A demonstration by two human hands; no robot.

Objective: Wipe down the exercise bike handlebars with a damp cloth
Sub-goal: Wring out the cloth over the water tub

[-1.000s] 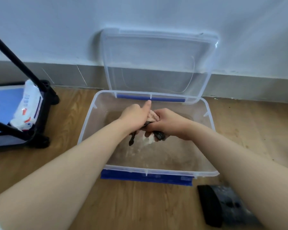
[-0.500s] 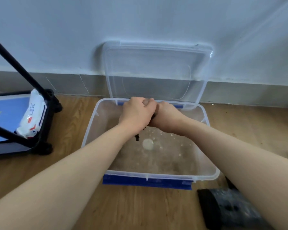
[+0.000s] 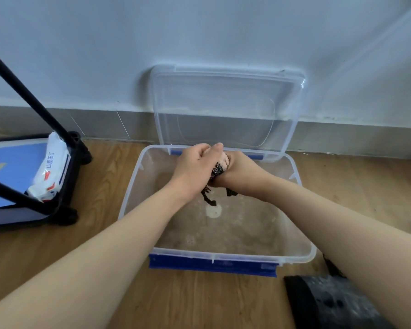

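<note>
A wet cloth (image 3: 220, 169), pink with a dark patterned side, is bunched between both fists above a clear plastic tub (image 3: 133, 186). My left hand (image 3: 195, 165) and my right hand (image 3: 240, 172) are pressed together, each closed tightly around the cloth. Dark ends of the cloth hang down below the fists. A foamy splash marks the shallow water under them. The exercise bike handlebars are not in view.
The tub's clear lid (image 3: 226, 108) leans against the wall behind it. A black-framed stand (image 3: 64, 176) with a pack of wet wipes (image 3: 49, 172) sits on the wooden floor at left. A dark object (image 3: 323, 302) lies at the lower right.
Both hands lifted the cloth out of the water toward the tub's far rim and twisted it. Water has dripped into the tub, leaving a splash.
</note>
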